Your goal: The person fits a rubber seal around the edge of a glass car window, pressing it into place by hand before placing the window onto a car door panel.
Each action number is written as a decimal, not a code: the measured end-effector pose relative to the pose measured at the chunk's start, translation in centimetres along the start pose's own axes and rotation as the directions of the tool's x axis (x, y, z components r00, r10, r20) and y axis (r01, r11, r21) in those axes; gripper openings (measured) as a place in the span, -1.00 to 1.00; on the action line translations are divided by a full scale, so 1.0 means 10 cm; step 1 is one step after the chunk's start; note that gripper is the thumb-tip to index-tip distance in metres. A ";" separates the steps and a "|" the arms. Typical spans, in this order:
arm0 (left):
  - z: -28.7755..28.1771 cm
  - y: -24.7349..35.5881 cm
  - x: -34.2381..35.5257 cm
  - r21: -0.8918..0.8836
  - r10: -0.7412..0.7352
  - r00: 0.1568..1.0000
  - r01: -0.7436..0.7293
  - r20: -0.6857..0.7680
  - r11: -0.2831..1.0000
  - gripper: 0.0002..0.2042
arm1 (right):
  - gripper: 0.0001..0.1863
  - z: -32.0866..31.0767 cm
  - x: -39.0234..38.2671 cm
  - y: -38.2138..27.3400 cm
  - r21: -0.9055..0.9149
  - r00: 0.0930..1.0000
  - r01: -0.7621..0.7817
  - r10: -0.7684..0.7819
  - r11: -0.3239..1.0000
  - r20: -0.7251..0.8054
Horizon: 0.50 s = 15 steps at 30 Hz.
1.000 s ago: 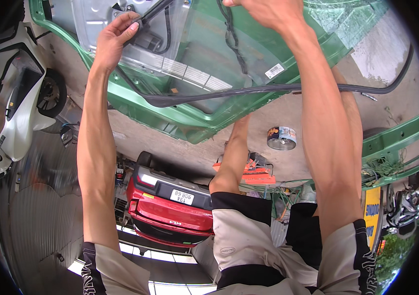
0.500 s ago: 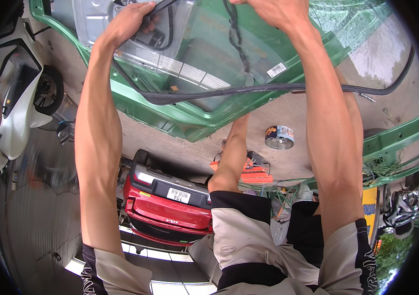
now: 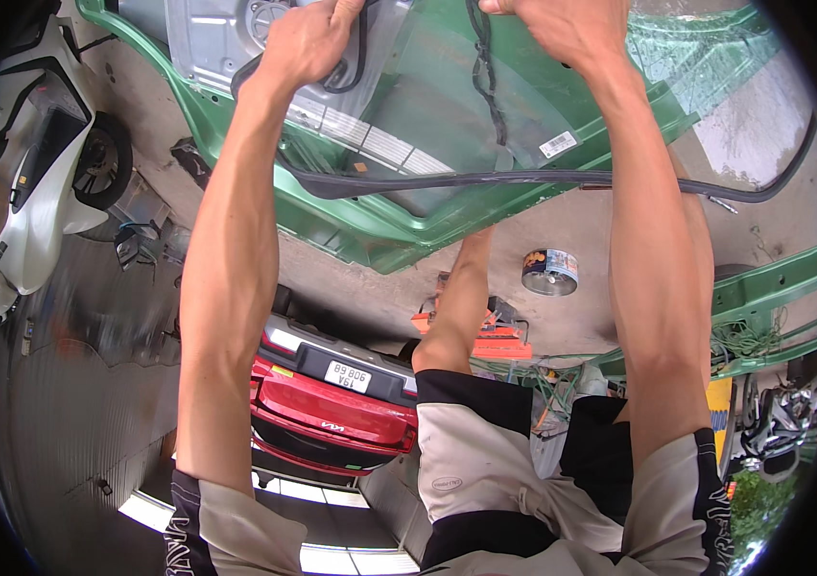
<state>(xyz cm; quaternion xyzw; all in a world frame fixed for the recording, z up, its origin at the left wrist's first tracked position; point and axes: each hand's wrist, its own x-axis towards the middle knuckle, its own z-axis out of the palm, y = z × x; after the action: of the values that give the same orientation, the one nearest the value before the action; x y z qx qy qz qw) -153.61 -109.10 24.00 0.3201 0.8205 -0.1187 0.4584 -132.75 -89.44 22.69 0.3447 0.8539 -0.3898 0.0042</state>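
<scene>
A green car door (image 3: 399, 252) lies in front of me, with a glass pane (image 3: 418, 130) and a silver panel (image 3: 212, 48) on it. A long black rubber seal strip (image 3: 485, 179) sags across its near edge, passes beneath my right forearm and curves up at the far right. My left hand (image 3: 314, 40) is closed over the silver panel, with black strip showing on both sides of it. Over the glass, my right hand (image 3: 576, 27) is closed at the picture's upper edge. What it holds is hidden. Close to its thumb hangs a dark wiring harness (image 3: 487, 77).
A round tin (image 3: 550, 273) and an orange tool or box (image 3: 499, 341) are on the floor beside a leg. Another green frame part (image 3: 763, 288) lies at right. At left stands a white motorbike (image 3: 39, 221); a red car (image 3: 331, 413) is below.
My left hand has shifted right and slightly down, with its fingers more closed. My right hand has moved a little right. The door appears slightly shifted right in view.
</scene>
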 end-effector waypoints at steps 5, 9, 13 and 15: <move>0.42 -0.05 -0.36 -0.442 0.047 0.805 -0.373 -0.592 0.816 -0.53 | -0.53 -0.01 0.05 0.12 -0.110 0.993 0.050 -0.037 0.993 0.116; 0.26 -0.65 -0.51 -0.269 -0.031 0.863 -0.123 -0.504 0.955 -0.33 | -0.52 -0.04 -0.02 0.16 -0.114 0.994 0.039 -0.026 0.993 0.109; 0.18 -1.31 -0.76 -0.272 -0.075 0.964 0.003 -0.254 0.962 -0.20 | -0.51 -0.03 0.04 0.02 -0.106 0.988 -0.001 0.017 0.994 0.152; 0.30 -1.16 -0.77 -0.291 -0.070 0.963 -0.009 -0.262 0.957 -0.15 | -0.51 -0.03 0.05 0.10 -0.129 0.993 0.038 -0.024 0.991 0.111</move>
<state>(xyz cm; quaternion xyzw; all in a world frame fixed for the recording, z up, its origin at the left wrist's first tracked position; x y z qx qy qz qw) -156.00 -122.68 27.57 0.2499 0.8886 0.0402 0.3826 -132.43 -88.52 22.11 0.3084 0.8814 -0.3514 0.0676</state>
